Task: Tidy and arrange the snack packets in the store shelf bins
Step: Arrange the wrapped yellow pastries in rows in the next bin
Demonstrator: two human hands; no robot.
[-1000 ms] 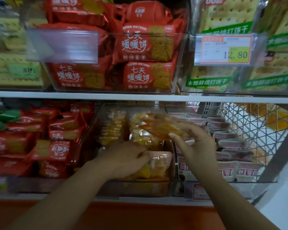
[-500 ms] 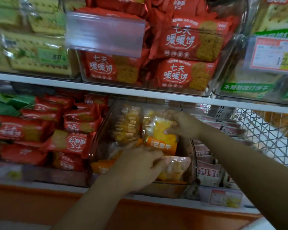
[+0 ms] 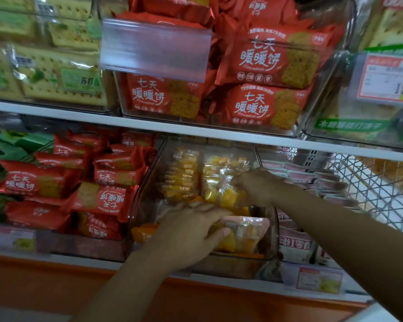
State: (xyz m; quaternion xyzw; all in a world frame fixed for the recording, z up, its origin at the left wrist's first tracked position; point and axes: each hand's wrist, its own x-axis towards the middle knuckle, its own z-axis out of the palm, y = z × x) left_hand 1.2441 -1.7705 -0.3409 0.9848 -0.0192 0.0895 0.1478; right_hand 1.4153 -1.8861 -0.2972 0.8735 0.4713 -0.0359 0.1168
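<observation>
A clear plastic bin [image 3: 147, 180] on the lower shelf holds several yellow-and-orange snack packets. My left hand [image 3: 191, 231] reaches into the bin's front and grips a clear yellow packet [image 3: 244, 235] lying there. My right hand [image 3: 258, 184] is deeper in the bin, its fingers curled on an upright yellow packet [image 3: 221, 194] in the right-hand row. A second row of yellow packets [image 3: 182, 175] stands at the left of the bin.
Red biscuit packets [image 3: 102, 198] fill the bin to the left, pink-and-white packets [image 3: 312, 180] the bin to the right, beside a wire basket [image 3: 372, 189]. The upper shelf edge [image 3: 196, 129] hangs just above my hands, bearing bins of red packets [image 3: 261, 66] and crackers.
My right hand carried a yellow packet from above the bin down into its right-hand row. The left hand stayed on the front packet. The view shifted left and closer.
</observation>
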